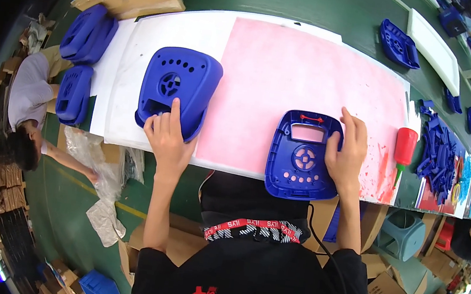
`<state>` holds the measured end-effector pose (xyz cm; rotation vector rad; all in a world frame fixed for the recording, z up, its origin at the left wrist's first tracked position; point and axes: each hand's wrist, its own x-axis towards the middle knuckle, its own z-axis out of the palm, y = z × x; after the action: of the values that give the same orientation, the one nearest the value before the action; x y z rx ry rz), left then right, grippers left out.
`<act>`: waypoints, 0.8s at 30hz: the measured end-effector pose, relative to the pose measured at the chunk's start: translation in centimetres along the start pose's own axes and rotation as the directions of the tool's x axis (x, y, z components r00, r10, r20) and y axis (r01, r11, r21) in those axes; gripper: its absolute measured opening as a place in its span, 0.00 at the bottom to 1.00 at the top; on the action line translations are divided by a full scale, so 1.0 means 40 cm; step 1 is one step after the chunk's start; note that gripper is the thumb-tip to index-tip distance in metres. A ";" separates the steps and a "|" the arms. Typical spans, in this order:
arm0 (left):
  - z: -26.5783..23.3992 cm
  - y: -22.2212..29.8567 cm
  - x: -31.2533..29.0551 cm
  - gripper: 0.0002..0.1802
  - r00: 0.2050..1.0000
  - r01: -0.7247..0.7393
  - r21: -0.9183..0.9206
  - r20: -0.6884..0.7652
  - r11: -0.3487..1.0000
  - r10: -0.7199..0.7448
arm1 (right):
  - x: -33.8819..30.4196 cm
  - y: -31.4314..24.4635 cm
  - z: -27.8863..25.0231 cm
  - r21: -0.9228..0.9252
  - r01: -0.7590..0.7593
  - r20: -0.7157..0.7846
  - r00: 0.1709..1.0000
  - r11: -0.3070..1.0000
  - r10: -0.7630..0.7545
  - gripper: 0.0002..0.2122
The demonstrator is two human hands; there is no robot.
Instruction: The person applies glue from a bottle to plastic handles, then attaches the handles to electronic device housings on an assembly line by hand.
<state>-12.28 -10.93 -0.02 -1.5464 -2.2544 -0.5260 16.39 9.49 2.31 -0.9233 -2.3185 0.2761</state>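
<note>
Several blue plastic housings share the bench with me. My left hand (169,139) is at the near edge of one blue plastic housing (200,73), the index finger lying along its lower opening and the other fingers curled at the rim; the thumb is hidden. This housing has a row of round holes and a cross-shaped cutout. My right hand (348,154) grips the right edge of a flat blue cover (280,166), thumb on the inside face. The cover's ribbed inside faces up, with a red wire (312,119) across its far end by the rectangular window. Its near end overhangs the bench edge.
Pink and white sheets cover the bench (279,65). A red bottle with green tip (405,146) lies right, beside heaped blue parts (438,152). More blue housings (88,34) stand left. Another person (35,95) bends over plastic bags (107,179) at the left.
</note>
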 end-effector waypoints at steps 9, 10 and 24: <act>-0.003 0.020 0.002 0.49 0.999 0.054 -0.108 0.013 0.993 -0.053 | -0.064 -0.062 -0.079 0.302 -0.105 -0.233 0.956 0.948 0.181 0.10; -0.011 0.024 -0.004 0.49 0.997 0.072 -0.146 0.046 0.987 -0.066 | -0.065 -0.082 -0.087 0.291 -0.070 -0.180 0.975 0.954 0.127 0.09; -0.133 0.017 0.095 0.34 0.995 0.021 -0.337 0.096 0.941 0.012 | -0.108 -0.047 -0.080 0.212 -0.138 -0.088 0.983 0.967 0.159 0.04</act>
<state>-12.51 -10.26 6.50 -1.7603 -2.3321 -0.8974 19.76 5.08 3.53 -0.9839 -2.0828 0.5084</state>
